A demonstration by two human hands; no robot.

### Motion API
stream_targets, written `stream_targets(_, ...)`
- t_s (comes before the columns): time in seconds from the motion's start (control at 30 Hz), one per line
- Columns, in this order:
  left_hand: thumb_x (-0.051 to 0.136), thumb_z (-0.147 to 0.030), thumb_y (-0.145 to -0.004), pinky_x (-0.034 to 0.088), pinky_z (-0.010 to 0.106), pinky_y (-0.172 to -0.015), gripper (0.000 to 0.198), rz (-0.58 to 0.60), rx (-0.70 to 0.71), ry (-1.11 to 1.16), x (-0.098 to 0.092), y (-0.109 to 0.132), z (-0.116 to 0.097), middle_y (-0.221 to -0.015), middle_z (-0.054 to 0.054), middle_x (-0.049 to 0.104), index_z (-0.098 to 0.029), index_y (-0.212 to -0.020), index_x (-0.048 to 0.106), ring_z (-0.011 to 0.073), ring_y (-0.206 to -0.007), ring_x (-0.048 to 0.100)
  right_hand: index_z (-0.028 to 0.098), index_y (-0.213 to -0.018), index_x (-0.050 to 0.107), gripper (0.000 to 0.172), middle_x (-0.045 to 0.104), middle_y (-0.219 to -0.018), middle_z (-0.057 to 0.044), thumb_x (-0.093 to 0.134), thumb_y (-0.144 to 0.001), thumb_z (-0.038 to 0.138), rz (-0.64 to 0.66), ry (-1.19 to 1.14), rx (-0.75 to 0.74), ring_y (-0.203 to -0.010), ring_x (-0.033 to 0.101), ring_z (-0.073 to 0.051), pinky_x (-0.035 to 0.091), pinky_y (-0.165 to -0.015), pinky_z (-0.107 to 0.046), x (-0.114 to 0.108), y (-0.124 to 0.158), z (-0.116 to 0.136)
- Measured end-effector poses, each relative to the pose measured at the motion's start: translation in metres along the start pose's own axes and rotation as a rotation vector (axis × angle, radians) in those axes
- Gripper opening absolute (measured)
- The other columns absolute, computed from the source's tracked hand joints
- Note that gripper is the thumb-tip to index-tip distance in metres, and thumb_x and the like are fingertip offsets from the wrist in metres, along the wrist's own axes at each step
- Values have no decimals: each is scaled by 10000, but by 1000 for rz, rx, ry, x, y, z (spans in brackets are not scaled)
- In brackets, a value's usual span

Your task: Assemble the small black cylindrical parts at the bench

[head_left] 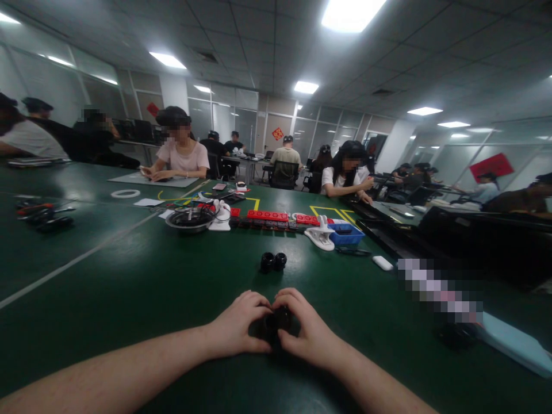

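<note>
My left hand (236,325) and my right hand (307,329) meet low in the middle of the view, above the green table. Their fingers and thumbs curl around small black round parts (282,322), one at each hand and close together. Fingers and shadow hide much of these parts, and their exact kind does not show. Two similar black round parts (273,261) stand side by side on the table just beyond my fingertips.
Across the green table (129,287) run a metal bowl (190,223), red blocks (267,216), a white clamp (321,234) and a blue bin (346,234). Tools (43,215) lie left. A white case (382,263) and light-blue object (513,345) lie right. People sit opposite.
</note>
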State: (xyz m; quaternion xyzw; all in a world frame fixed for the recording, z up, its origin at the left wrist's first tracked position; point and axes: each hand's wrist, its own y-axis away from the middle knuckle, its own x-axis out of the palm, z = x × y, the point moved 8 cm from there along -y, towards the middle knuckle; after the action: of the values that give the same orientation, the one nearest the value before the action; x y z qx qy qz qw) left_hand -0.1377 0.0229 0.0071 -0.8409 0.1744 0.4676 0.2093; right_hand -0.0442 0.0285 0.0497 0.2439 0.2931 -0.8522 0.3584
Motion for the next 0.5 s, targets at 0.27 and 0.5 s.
stream_targets(0.27,664,-519,-598,335,356,-862,471,-8,4,17,-1,1,1,-1026,36,509,-237,-967,585,231,-972,434,203,-687,339,255,446,-839,8,520,-589,54,-83,80,108,-761,430,-126,376,-668,-240,-14,-1,-21)
stream_targets(0.5,658,-521,-604,324,382,-882,477,14,-15,39,-2,0,0,-1039,40,505,-250,-989,583,238,-990,429,202,-801,427,353,503,-801,28,627,-536,84,111,175,362,-725,465,-140,381,-622,-248,-21,5,-50)
